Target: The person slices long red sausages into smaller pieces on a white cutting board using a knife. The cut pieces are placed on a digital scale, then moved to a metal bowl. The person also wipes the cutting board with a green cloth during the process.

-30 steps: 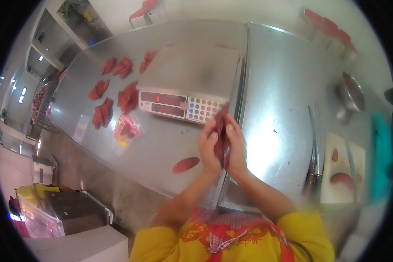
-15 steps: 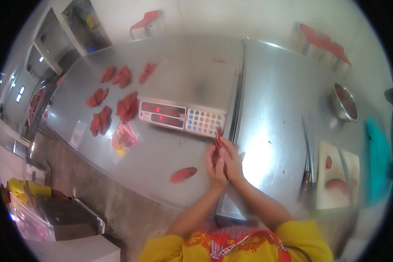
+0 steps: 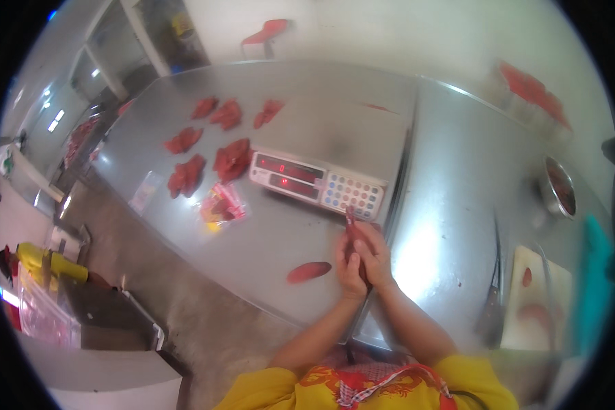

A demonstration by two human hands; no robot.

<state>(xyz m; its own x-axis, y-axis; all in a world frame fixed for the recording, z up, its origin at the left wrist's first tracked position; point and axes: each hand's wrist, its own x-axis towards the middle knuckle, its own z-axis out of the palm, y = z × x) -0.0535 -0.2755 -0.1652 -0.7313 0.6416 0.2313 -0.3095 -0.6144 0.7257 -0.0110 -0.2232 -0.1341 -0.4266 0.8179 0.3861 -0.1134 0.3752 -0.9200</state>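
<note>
My left hand (image 3: 350,272) and my right hand (image 3: 376,254) are cupped together over the steel table, just below the scale's keypad. Between the palms they hold a piece of dark red meat (image 3: 354,231), whose narrow end sticks out past the fingertips. Most of it is hidden by my fingers. To the left of my hands, a single flat slice of red meat (image 3: 309,272) lies on the metal. The digital scale (image 3: 287,165), with lit red figures and a keypad, stands beyond my hands.
Small piles of red meat (image 3: 232,158) and a printed plastic bag (image 3: 224,207) lie left of the scale. At right are a knife (image 3: 492,301), a cutting board (image 3: 519,328) with meat, a steel bowl (image 3: 559,188) and a teal cloth (image 3: 590,294). A person in yellow (image 3: 51,263) is far left.
The view has shifted, so the table and its things appear farther right. My hands stay clasped around the meat, with more of its end showing above the fingers.
</note>
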